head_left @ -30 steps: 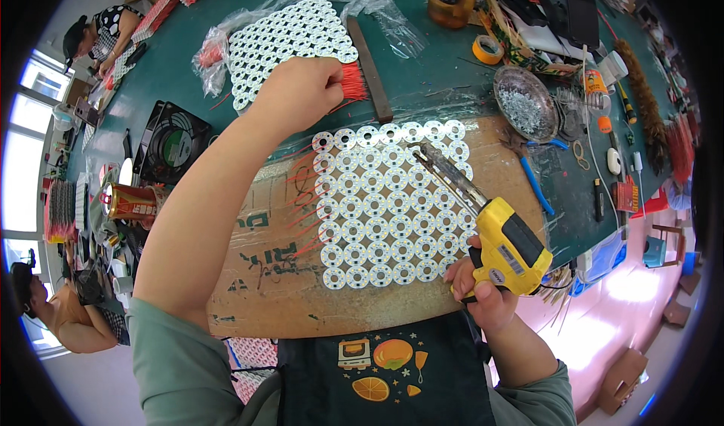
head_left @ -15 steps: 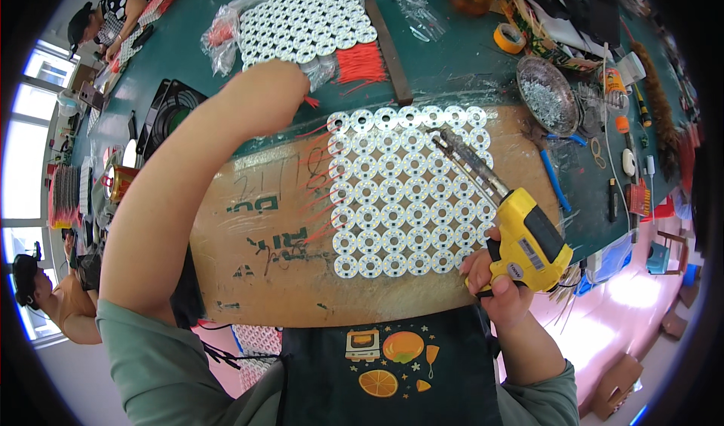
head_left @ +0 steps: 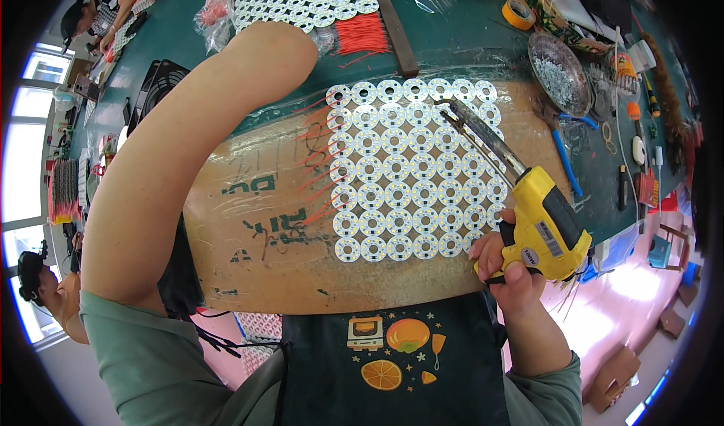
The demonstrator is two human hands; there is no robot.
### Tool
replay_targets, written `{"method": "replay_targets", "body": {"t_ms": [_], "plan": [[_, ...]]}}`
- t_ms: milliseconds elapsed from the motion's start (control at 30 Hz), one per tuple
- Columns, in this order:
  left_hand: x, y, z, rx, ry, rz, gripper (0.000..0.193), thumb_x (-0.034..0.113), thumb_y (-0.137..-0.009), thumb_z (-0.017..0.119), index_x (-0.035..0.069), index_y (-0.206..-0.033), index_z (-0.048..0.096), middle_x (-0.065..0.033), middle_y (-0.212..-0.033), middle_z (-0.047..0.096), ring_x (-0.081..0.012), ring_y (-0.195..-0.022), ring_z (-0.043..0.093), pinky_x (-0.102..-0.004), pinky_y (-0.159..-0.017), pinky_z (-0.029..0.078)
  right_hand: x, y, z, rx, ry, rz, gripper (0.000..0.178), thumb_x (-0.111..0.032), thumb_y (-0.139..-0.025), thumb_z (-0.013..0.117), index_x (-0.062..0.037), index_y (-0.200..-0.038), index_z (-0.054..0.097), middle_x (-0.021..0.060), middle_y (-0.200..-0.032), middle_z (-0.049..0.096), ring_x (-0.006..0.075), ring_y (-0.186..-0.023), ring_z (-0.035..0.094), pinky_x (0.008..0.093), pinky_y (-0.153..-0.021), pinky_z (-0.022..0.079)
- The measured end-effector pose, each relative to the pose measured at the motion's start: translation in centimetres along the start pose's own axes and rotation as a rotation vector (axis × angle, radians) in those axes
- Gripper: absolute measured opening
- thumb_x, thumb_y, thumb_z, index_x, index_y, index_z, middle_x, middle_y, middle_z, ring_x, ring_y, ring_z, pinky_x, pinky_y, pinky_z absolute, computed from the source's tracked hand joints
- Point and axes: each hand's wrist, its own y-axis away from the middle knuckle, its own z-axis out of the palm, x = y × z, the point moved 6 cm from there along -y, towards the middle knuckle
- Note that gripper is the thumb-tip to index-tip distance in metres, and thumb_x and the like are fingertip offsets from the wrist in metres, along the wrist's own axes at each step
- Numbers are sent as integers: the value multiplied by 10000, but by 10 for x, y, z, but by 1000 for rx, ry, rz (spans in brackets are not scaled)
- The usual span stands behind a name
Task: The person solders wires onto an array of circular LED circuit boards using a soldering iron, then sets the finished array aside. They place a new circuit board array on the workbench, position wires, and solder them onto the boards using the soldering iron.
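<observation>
My right hand [head_left: 509,264] is wrapped round the handle of a yellow and black soldering gun [head_left: 544,226]. The gun's long metal nose points to the far left, over a sheet of round white LED boards [head_left: 396,167], its bent tip near the second row from the far edge. Short red wires [head_left: 320,173] stick out along the sheet's left edge. My left arm stretches forward; my left hand [head_left: 292,45] is bent away, its fingers hidden, beside a bundle of red wires [head_left: 360,36] and a second LED board sheet [head_left: 302,0].
A brown work board [head_left: 256,275] lies under the near sheet. Beyond it are a dark metal bar [head_left: 394,30], orange tape [head_left: 519,14], a metal bowl [head_left: 559,75] of small bits and blue-handled pliers [head_left: 566,162]. Two people [head_left: 113,11] sit at the left.
The whole view has shifted, so the table stands higher in the picture. A bit of red wire seen at my left hand earlier no longer shows. My right hand keeps hold of the soldering gun.
</observation>
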Motion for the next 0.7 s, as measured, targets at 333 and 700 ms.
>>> {"method": "replay_targets", "body": {"t_ms": [333, 700], "plan": [[-2, 6, 11, 47, -10, -12, 126, 100, -846, 614, 55, -897, 721, -133, -883, 707, -330, -881, 695, -438, -785, 549, 0, 0, -1, 10, 3, -34, 809, -449, -893, 719, 64, -1420, 379, 13, -685, 540, 130, -608, 543, 365, -754, 482], [77, 132, -12, 607, 842, -333, 121, 115, -880, 663, 80, -986, 710, -105, -913, 706, -309, -843, 657, -393, -759, 505, -3, 2, 2, 67, 46, -52, 790, -479, -853, 757, 12, -1376, 428, -9, -674, 523, 122, -563, 532, 357, -695, 485]]}}
